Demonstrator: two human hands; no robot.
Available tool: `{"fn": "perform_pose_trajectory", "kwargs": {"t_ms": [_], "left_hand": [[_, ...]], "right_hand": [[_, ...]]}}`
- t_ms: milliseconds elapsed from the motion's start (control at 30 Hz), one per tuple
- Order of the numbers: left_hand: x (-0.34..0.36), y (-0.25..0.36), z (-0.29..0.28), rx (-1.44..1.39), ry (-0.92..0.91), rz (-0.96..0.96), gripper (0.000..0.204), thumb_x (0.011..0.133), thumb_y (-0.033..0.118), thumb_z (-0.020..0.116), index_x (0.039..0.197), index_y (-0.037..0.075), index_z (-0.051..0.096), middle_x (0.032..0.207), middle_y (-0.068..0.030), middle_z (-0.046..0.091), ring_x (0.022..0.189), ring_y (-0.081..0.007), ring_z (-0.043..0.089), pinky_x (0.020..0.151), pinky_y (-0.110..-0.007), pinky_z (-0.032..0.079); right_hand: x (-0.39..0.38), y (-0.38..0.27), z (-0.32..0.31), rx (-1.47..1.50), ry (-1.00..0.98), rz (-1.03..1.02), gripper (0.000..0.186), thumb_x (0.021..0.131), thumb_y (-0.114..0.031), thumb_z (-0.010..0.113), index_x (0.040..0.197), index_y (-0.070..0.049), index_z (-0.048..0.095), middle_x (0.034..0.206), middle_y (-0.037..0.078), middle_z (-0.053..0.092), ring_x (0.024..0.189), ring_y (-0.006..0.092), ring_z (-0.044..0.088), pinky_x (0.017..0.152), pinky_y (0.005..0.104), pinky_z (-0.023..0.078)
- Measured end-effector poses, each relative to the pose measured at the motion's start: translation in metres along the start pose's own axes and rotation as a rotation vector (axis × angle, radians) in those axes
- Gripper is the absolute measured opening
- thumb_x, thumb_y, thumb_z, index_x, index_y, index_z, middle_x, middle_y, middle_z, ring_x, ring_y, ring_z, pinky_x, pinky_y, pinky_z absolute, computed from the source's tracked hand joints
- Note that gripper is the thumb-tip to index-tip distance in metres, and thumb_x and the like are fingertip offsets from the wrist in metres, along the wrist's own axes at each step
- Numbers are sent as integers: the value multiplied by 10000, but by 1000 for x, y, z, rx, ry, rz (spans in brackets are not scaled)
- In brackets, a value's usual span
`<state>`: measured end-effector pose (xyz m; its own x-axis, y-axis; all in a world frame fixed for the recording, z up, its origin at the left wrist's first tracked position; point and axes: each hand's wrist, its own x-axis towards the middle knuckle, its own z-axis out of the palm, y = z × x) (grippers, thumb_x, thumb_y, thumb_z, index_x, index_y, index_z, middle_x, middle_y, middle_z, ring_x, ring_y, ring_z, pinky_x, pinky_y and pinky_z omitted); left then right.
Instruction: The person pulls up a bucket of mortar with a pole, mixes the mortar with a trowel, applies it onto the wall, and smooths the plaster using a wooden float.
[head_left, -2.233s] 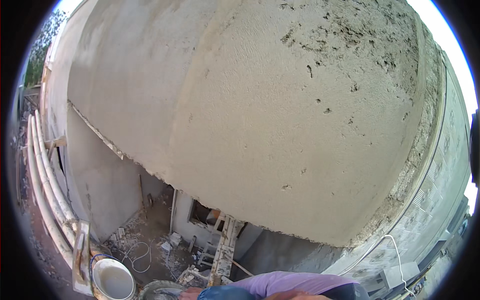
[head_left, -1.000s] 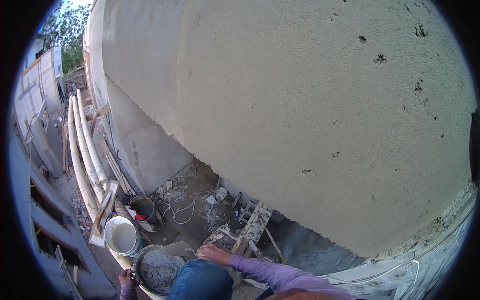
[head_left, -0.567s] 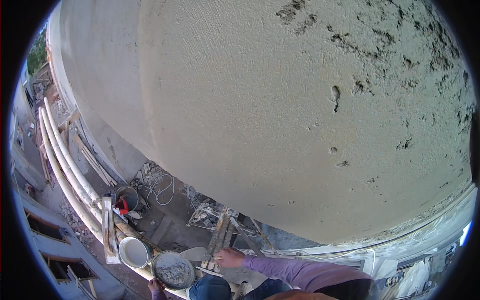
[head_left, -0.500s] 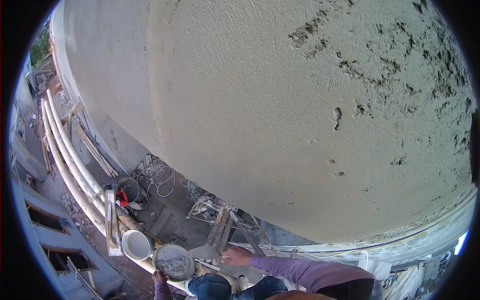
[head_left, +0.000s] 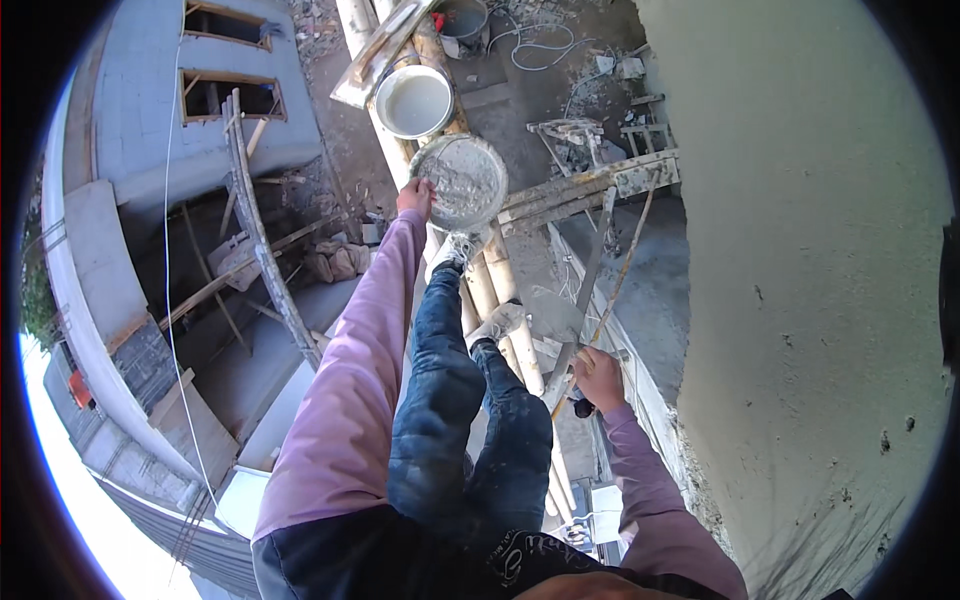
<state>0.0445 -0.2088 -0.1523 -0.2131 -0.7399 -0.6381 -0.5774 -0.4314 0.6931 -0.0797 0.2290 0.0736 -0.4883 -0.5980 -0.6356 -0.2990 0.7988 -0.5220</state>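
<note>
Left grip (head_left: 418,197) pinches the rim of one round grey basin (head_left: 503,185); thumb side over the edge. Right grip (head_left: 598,378) closed at the handle end of one flat grey metal trowel (head_left: 555,310), handle mostly hidden by the fingers. Two bare hands total, well apart.

Basin: one, loaded with wet grey mortar (head_left: 460,185), sits ahead of the person, just beyond the shoes. Trowel: one, blade between right hand and right shoe, apart from the basin.

Buckets: two. One round white bucket (head_left: 450,103) with pale grey contents, just beyond the basin; one dark round bucket (head_left: 470,40) farther off, cut by the top edge, one small red item (head_left: 438,20) at its side. One long pale flat float (head_left: 375,55) with a handle, beside the white bucket.

Long pale round poles (head_left: 523,350): at least two, full count unclear, run under the feet. Shoes: two, pale and dirty, left shoe (head_left: 455,250) near the basin, right shoe (head_left: 497,322) nearer the trowel. Two blue denim legs (head_left: 430,370), two lilac sleeves (head_left: 350,370).

Right side: one large grey plastered wall (head_left: 800,250). Upper left: two wood-framed openings (head_left: 230,97), one above the other.
</note>
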Motion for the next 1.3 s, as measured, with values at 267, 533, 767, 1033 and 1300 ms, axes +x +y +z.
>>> {"fn": "perform_pose_trajectory", "kwargs": {"t_ms": [267,533,767,1033,1300], "left_hand": [[74,-41,-104,381,223,205,293,962,218,517,1151,17,616,832,-66,666,674,-146,639,615,-276,523],[58,-71,-10,107,-36,-86,355,924,344,559,1047,36,686,743,-91,667,632,-156,655,611,-323,527],[-3,-126,-37,-381,115,-322,384,938,291,565,1152,-24,620,893,-115,660,759,-200,644,675,-314,560],[-50,-116,-21,-639,122,-389,522,927,251,593,1333,-36,434,1216,-176,571,1054,-300,609,856,-367,538],[-71,-151,-40,-475,161,-521,423,931,178,578,1302,-9,495,1081,-118,626,882,-199,634,747,-316,551]], "right_hand": [[169,-87,67,-39,115,-270,350,816,-169,617,1105,-5,510,1015,236,578,866,423,603,765,477,485],[347,-140,96,-573,-111,-87,272,720,-58,631,981,19,616,980,257,600,875,408,641,781,431,522],[266,-147,151,-334,66,-95,327,822,-129,610,1099,27,532,979,234,604,873,423,610,789,467,488],[201,-112,217,1105,366,610,279,928,-276,555,1000,-10,516,872,103,569,624,180,580,524,325,492],[277,-175,253,1297,612,507,230,929,-219,531,974,4,498,858,118,557,553,158,550,447,287,466]]}}
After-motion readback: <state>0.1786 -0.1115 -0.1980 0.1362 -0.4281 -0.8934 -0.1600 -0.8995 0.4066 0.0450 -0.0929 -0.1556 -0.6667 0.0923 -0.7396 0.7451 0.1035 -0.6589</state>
